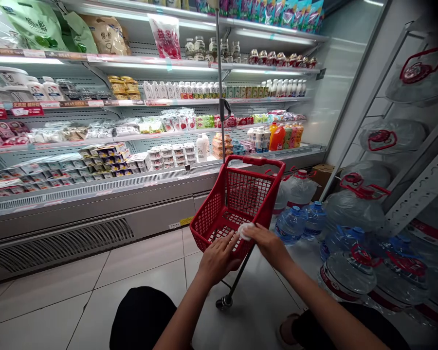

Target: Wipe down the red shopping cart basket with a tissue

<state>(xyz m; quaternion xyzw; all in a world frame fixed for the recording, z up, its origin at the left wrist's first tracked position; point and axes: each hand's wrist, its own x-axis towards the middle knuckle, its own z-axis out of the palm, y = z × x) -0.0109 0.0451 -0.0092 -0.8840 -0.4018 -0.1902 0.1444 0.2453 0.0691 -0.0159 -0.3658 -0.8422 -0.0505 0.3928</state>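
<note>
Basket in bright red plastic (209,217) sits right here in the middle, tilted toward the person, its walls and floor punched with a grid of small square holes and its thick rim smooth and rounded. Nothing but red floor shows inside! Below it runs a slim dark metal leg (242,274) down to a small black caster wheel (224,302) on the pale tiles (142,282). And look at the near edge: the left hand (218,257) lies there with fingers stretched out straight, while the right hand (268,244) pinches a crumpled white wad (246,231) against the rim, just beside the left fingertips. Behind stands a lit, stocked refrigerated display case (149,214); to the right, clear plastic water jugs (348,272) crowd the floor.
</note>
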